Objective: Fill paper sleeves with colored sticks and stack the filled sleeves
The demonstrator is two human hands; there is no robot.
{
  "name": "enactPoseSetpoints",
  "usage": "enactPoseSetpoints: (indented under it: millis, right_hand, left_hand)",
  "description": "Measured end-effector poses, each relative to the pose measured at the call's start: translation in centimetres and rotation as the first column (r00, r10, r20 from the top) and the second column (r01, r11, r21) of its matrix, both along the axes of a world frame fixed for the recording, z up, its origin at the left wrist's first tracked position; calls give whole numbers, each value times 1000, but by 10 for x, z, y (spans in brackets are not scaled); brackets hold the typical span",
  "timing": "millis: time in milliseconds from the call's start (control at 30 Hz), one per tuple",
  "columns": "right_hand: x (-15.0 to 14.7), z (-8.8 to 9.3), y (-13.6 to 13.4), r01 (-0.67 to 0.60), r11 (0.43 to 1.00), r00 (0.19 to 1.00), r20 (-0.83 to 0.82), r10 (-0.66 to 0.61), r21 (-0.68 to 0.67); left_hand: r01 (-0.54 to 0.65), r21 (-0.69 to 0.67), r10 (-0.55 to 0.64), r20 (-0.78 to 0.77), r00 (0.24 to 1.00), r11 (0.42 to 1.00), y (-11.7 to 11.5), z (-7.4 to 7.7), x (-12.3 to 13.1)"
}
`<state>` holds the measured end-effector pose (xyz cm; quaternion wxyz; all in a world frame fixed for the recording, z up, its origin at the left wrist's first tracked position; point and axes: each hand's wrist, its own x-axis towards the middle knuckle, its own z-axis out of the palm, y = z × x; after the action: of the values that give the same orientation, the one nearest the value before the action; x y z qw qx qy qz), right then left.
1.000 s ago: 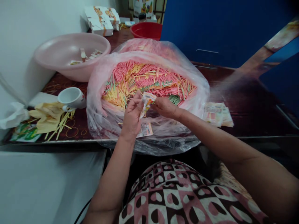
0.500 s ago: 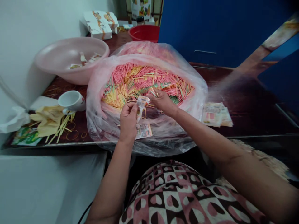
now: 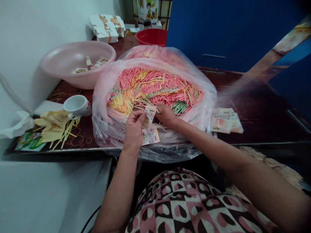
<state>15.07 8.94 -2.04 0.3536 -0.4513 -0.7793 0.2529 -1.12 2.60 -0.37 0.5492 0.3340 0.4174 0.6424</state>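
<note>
Head view: the left hand (image 3: 133, 131) is clamping its fingers (image 3: 139, 118) on a printed paper label (image 3: 150, 116), held above a clear plastic bag (image 3: 103, 126) of pink, yellow and green sticks (image 3: 145, 89) on a dark wooden tabletop (image 3: 255, 113); the right hand (image 3: 166, 115) is holding its fingers together just beside the label, touching the sticks.

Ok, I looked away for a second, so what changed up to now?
The right hand let go of the printed paper slip and moved to the coloured sticks; the left hand kept holding the slip. The plastic bag and pink basin stayed put.
</note>
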Motion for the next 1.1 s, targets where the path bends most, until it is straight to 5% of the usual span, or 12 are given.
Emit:
enactPoseSetpoints:
  millis: [133, 300, 467, 667, 1100]
  right_hand:
    - [4, 7, -5, 69, 995, 996, -58, -74, -76]
    - [1, 59, -19, 107, 983, 821, -544, -173, -151]
    - [-16, 94, -43, 102, 976, 743, -638, -202, -191]
    - [-31, 91, -60, -17, 991, 708, -702, -81, -132]
    - [-26, 86, -66, -65, 987, 750, -659, -48, -145]
  left_hand:
    - [13, 18, -12, -35, 999, 1000, -2, -4, -1]
    - [15, 55, -13, -36, 999, 998, -4, -7, 2]
    - [56, 105, -51, -52, 997, 993, -7, -5, 10]
    - [85, 131, -84, -12, 996, 988, -10, -1, 14]
    - [102, 149, -103, -2, 995, 984, -12, 5, 17]
